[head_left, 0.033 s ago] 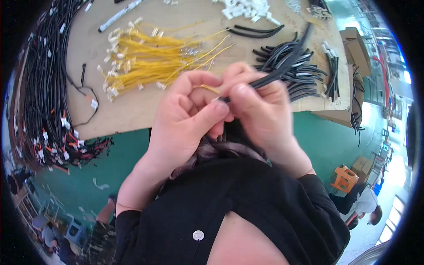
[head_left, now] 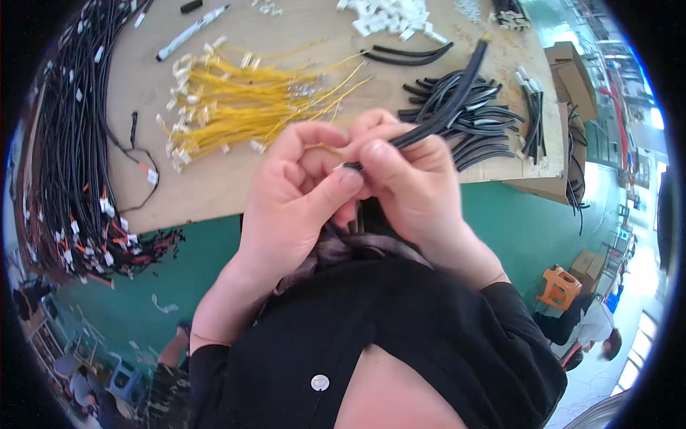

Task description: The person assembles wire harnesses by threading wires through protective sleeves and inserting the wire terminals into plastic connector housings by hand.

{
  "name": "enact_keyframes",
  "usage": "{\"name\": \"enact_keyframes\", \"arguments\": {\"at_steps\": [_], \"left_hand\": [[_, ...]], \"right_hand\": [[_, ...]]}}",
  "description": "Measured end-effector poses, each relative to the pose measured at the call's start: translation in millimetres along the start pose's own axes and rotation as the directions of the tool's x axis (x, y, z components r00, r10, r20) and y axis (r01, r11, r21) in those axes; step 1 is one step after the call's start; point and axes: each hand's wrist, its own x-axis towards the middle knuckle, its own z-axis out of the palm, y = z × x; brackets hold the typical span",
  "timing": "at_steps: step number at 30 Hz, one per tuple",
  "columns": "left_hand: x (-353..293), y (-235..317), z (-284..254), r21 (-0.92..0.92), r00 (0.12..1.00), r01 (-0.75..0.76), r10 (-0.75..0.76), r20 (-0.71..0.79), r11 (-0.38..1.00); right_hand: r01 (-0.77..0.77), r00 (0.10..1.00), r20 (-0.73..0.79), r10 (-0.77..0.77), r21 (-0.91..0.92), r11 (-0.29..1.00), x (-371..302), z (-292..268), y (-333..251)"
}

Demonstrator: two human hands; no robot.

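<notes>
"One black tube (head_left: 444, 116) is in hand. How far along?"

"Partway through this piece, I'd judge: the tube slants up from over the table (head_left: 193, 194) edge, and a thin yellow wire (head_left: 328, 149) shows beside its lower end."

"What's left?"

"Plenty, apparently: loose yellow wires (head_left: 236, 100) and a pile of black tubes (head_left: 489, 129) lie beyond. Whether any are finished, I can't say."

"And the fingers?"

"The right hand (head_left: 414, 168) wraps thumb and fingers around the tube. The left hand (head_left: 296, 179) pinches its dark lower end, almost without a gap; the exact contact is partly hidden."
</notes>
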Motion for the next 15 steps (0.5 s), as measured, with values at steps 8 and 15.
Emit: {"name": "enact_keyframes", "arguments": {"at_steps": [8, 15], "left_hand": [[-13.5, 4.2, -13.1, 0.107, 0.989, 0.079, -0.064, -0.132, 0.991], [-36.4, 7.9, -31.2, 0.125, 0.984, 0.030, -0.007, -0.180, 0.992]], "right_hand": [[0.114, 0.992, -0.031, -0.124, -0.237, 0.965, 2.5, -2.3, -0.3], [0.196, 0.976, -0.069, -0.207, -0.139, 0.971, 16.4, -18.8, -46.3]]}}
